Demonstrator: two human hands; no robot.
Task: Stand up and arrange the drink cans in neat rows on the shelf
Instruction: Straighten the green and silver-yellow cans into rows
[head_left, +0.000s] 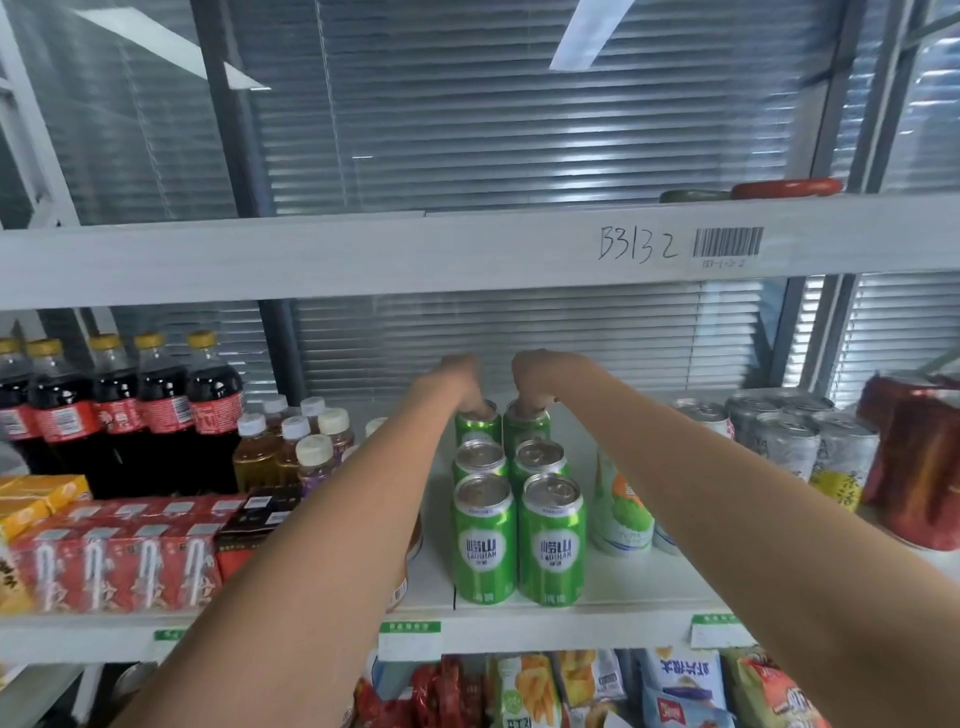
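Observation:
Green drink cans stand upright in two columns, three deep, on the white shelf (613, 587). The front pair is a left can (484, 540) and a right can (552, 543); a middle pair (511, 460) stands behind them. My left hand (460, 376) grips the top of the rear left green can (477, 427). My right hand (535, 378) grips the top of the rear right green can (526, 426). Both forearms reach over the shelf front, on either side of the cans.
Dark cola bottles (124, 410) and small tea bottles (291, 449) stand at left behind red juice cartons (119, 556). Pale cans (623, 512) and silver cans (784, 434) sit to the right, then red cans (919, 462). The upper shelf beam (363, 257) hangs overhead. Snack bags (571, 686) fill the shelf below.

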